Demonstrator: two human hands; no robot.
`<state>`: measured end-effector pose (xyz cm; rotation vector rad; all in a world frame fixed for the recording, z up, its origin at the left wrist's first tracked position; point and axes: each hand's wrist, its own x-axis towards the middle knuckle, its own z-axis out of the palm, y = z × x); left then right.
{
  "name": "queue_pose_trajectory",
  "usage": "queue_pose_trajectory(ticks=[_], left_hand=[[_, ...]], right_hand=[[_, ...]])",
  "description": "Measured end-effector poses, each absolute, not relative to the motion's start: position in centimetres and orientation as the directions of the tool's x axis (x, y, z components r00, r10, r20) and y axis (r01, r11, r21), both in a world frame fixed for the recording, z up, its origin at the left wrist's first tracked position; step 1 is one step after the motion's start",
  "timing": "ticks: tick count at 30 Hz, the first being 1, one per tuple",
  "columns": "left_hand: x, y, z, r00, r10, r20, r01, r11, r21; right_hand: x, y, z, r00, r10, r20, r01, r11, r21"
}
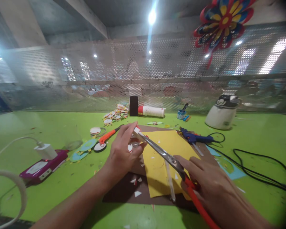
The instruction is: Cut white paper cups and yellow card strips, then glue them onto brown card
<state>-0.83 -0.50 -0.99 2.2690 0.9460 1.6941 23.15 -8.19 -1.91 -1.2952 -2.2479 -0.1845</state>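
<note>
My left hand (122, 147) is closed on a small white paper piece with a red edge (137, 130), pinched between thumb and fingers. Its full shape is partly hidden by the fingers. Scissors (173, 161) with red-orange handles are gripped in my right hand (211, 179), their blades pointing up and left with the tips at the paper piece. Below the hands lies a yellow sheet (157, 178) on a dark brown sheet (124, 194). Small white paper scraps (138, 193) are scattered over both, and a clear stick (170, 181) lies across the yellow sheet.
On the green table stand a purple power strip (43, 168) with a white plug, an orange-handled cutter (107, 136), and blue paper rings (79, 156). A blue glue gun (196, 137) with black cord lies right. Farther back are white discs (119, 113), stacked paper cups (153, 111) and a jug (221, 114).
</note>
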Motion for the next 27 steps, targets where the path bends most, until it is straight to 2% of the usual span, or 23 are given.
queue_pose_trajectory(ticks=[7, 23, 27], left_hand=[[-0.66, -0.59, -1.06, 0.133, 0.574, 0.808, 0.414, -0.773, 0.481], [-0.65, -0.52, -1.13, 0.156, 0.6, 0.785, 0.399, -0.765, 0.505], [-0.69, -0.52, -1.07, 0.16, 0.6, 0.784, 0.413, -0.762, 0.499]], right_hand=[[22.98, -8.25, -2.08, -0.389, 0.784, 0.483, 0.846, 0.511, -0.149], [22.94, -8.18, -1.72, -0.432, 0.737, 0.52, 0.853, 0.521, -0.031], [23.02, -8.11, -1.65, -0.427, 0.746, 0.511, 0.849, 0.525, -0.056]])
